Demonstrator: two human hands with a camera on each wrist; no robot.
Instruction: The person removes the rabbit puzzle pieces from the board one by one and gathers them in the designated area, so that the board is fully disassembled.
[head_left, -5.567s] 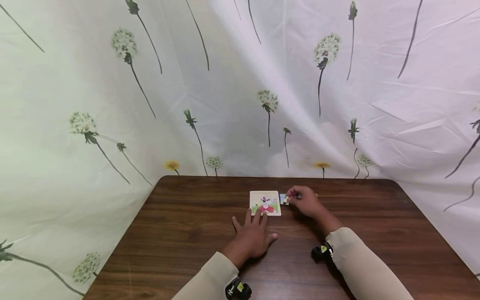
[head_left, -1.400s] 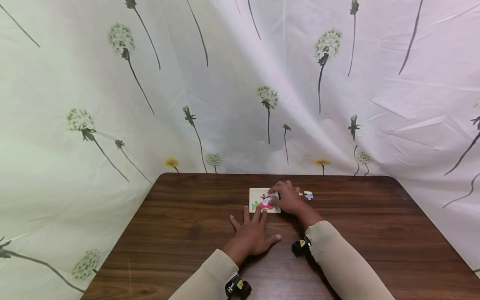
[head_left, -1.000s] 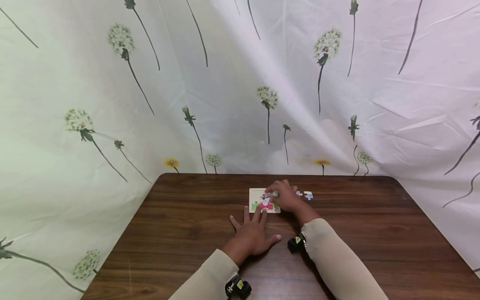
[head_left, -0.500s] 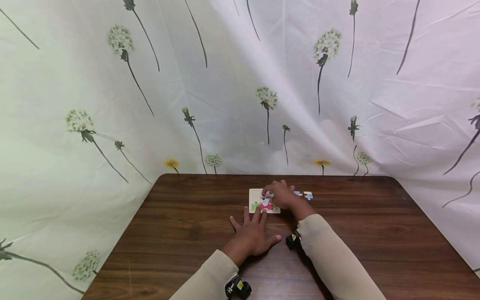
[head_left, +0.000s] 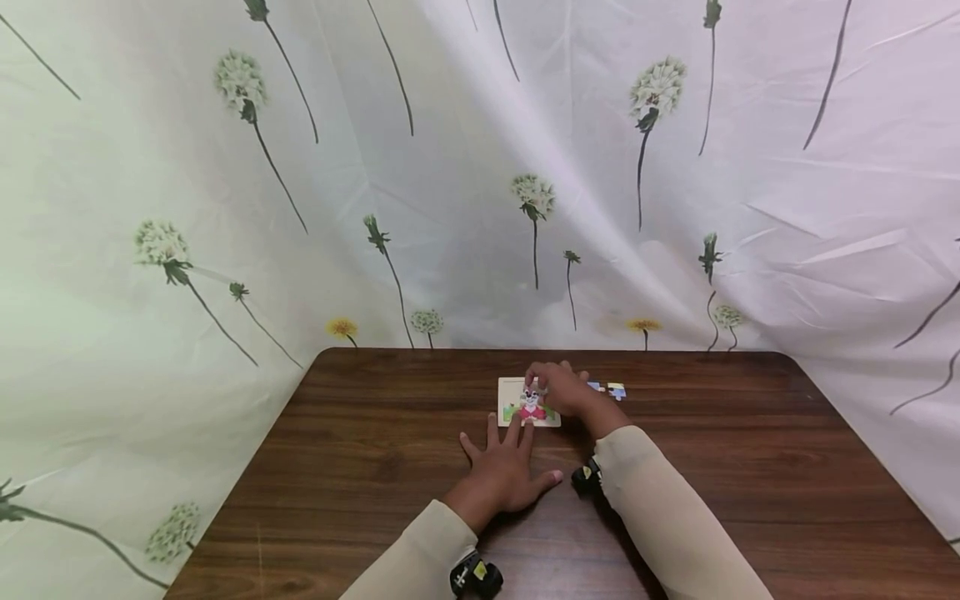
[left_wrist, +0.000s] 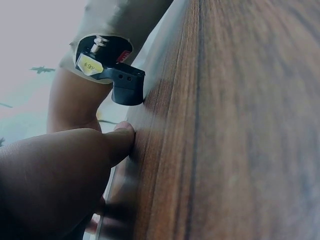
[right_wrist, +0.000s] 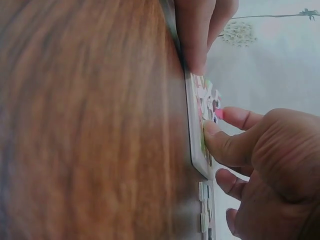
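The tray jigsaw (head_left: 510,392) lies flat near the far edge of the counter (head_left: 360,483), its picture a white-faced cartoon animal in red above a green strip, with bare cream board at the upper left. Over its upper right part, the right hand (head_left: 564,392) pinches a puzzle piece (right_wrist: 216,103) with pink on it between thumb and index finger; the piece appears tilted up from the board, though its seating is hard to make out. The left hand (head_left: 501,472) is spread, fingertips on the tray's near edge, thumb stretched out to the right. Just beside the tray's right side lie loose pieces (head_left: 617,391), partly hidden by the right hand. Small black cameras (head_left: 477,576) sit at the cuffs of the beige sleeves (head_left: 663,500), and behind the counter hangs a pale dandelion-print cloth (head_left: 457,183).
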